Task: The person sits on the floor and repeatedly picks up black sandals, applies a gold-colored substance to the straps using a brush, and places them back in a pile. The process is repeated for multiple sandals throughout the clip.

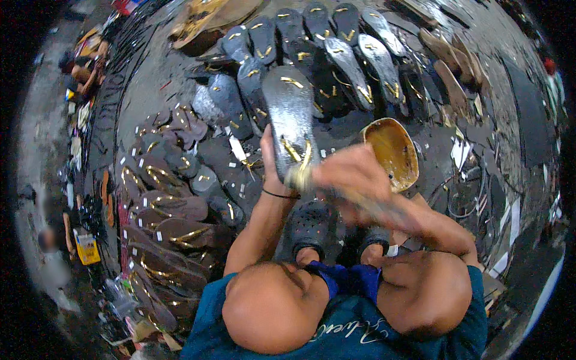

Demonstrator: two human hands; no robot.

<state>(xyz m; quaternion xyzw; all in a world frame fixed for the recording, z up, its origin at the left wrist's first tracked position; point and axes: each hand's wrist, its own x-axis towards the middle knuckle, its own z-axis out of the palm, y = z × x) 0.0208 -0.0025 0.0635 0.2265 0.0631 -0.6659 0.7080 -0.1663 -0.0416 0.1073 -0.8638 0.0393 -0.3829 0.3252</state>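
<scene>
My left hand (269, 157) grips a dark sandal sole (289, 108) from its left edge, with most of its fingers hidden underneath. The sole's face has a wet shine, and gold strap ends lie flat across it near the toe and heel parts. My right hand (354, 174), smeared by motion, is closed around a brush; its pale yellowish tip (298, 178) touches the near end of the sole. Just beyond that hand sits a yellowish tub (413, 150) coated inside with amber glue.
Several shiny soles (345, 63) with gold strap ends lie in an arc ahead. Finished-looking brown sandals (174, 207) are heaped at the left. Plain brown soles (450, 78) stand at the far right. Scraps (461, 150) litter the floor, and my clog (309, 225) is below the held sole.
</scene>
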